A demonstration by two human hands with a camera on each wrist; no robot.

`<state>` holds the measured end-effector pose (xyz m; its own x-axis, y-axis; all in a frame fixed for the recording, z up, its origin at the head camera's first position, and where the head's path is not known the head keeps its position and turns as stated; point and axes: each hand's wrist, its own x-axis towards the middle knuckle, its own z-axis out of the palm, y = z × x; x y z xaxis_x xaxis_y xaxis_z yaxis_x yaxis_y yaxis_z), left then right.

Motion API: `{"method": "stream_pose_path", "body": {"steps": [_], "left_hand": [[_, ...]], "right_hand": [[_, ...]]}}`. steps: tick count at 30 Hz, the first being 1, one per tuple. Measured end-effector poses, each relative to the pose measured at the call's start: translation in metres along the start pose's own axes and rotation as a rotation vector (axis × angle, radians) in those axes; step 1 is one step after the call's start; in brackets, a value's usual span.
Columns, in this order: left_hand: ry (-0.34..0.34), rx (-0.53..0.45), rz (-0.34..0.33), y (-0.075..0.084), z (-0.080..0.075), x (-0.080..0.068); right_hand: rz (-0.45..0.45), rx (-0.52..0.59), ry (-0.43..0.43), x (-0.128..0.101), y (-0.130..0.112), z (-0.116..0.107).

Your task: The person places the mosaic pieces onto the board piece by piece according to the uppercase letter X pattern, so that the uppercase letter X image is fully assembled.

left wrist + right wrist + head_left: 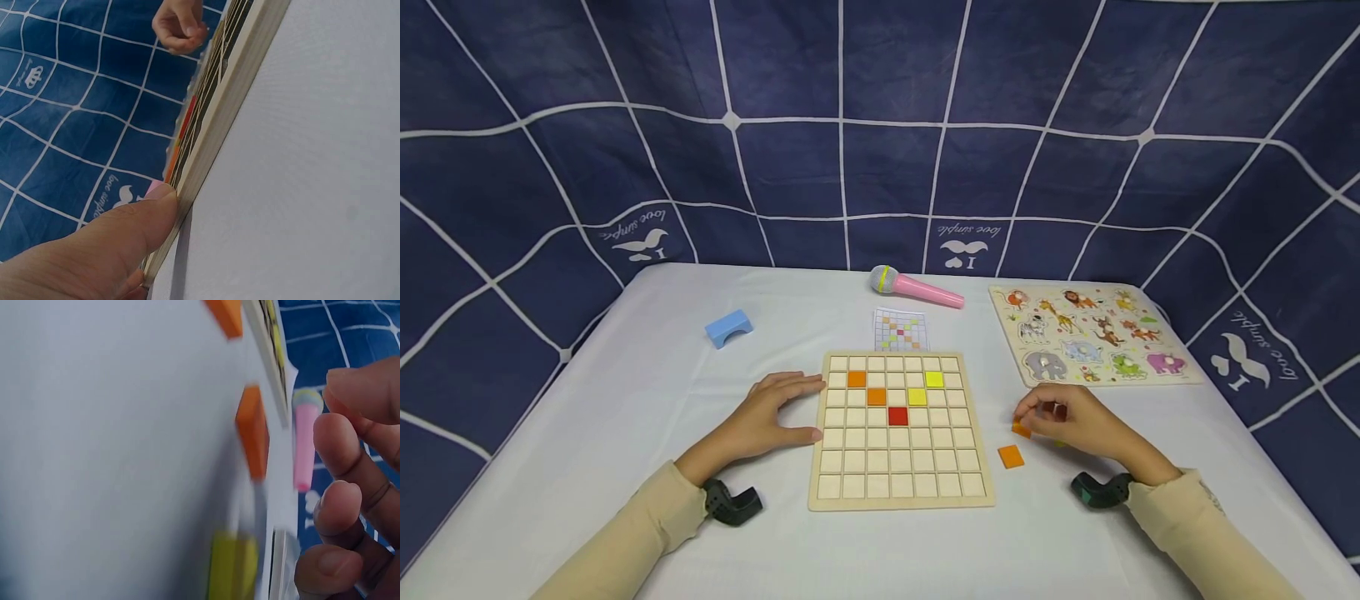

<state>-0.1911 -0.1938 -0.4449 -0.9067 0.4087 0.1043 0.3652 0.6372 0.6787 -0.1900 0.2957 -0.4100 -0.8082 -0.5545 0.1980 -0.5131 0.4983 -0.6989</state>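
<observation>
A wooden grid board [901, 505] lies in the middle of the table, with two orange tiles [857, 379], two yellow tiles [934, 380] and a red tile [898, 416] in its squares. My left hand [767, 421] touches the board's left edge with thumb and fingertips; the thumb [144, 215] lies against the edge in the left wrist view. To the right of the board, my right hand [1067, 419] hovers with bent fingers over loose tiles, and no tile shows at its fingertips [336, 440]. Below it are an orange tile [252, 432] and a yellow tile [232, 565]; another orange tile [1011, 456] lies nearer me.
A printed card with a coloured grid pattern [900, 329] lies just behind the board. Farther back is a pink toy microphone [925, 290]. An animal peg puzzle [1105, 335] occupies the back right, and a blue arch block [728, 327] stands at the back left.
</observation>
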Motion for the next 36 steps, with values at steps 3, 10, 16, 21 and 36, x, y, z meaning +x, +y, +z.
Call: {"method": "stream_pose_path", "body": {"steps": [3, 10, 16, 21, 36], "left_hand": [[-0.001, -0.002, -0.003, 0.0, 0.0, 0.0], [-0.003, -0.001, -0.001, 0.001, -0.002, 0.0], [-0.001, -0.002, 0.001, 0.001, -0.002, 0.001], [0.001, -0.007, 0.005, 0.001, -0.002, 0.001], [0.0, -0.007, -0.007, 0.0, 0.0, -0.001]], "right_hand": [[-0.014, -0.017, 0.007, -0.007, 0.005, -0.006], [-0.018, -0.083, 0.021, -0.023, 0.018, -0.02], [-0.012, -0.105, -0.001, -0.03, 0.024, -0.03], [0.03, -0.12, -0.04, -0.035, 0.027, -0.037], [0.077, -0.138, -0.078, -0.04, 0.031, -0.037]]}}
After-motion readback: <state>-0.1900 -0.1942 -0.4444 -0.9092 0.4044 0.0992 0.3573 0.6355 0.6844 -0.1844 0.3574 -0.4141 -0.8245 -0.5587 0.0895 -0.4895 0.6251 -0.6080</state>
